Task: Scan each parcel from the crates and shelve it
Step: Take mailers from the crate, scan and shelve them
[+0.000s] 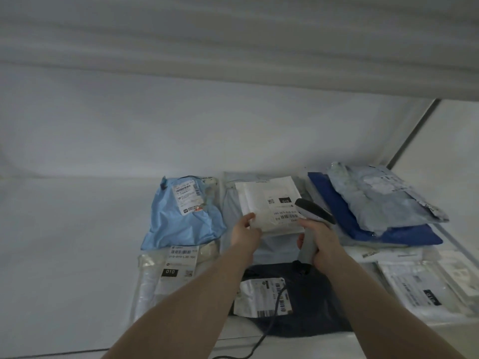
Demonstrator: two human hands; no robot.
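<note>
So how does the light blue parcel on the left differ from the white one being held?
The light blue parcel is puffy, crinkled and untouched; the white parcel is flat, lies atop another parcel, and the left hand holds its corner. Both carry barcode labels and lie on the shelf.

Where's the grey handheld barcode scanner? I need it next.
In the head view, right of centre: the right hand grips the grey handheld barcode scanner beside the white padded parcel.
</note>
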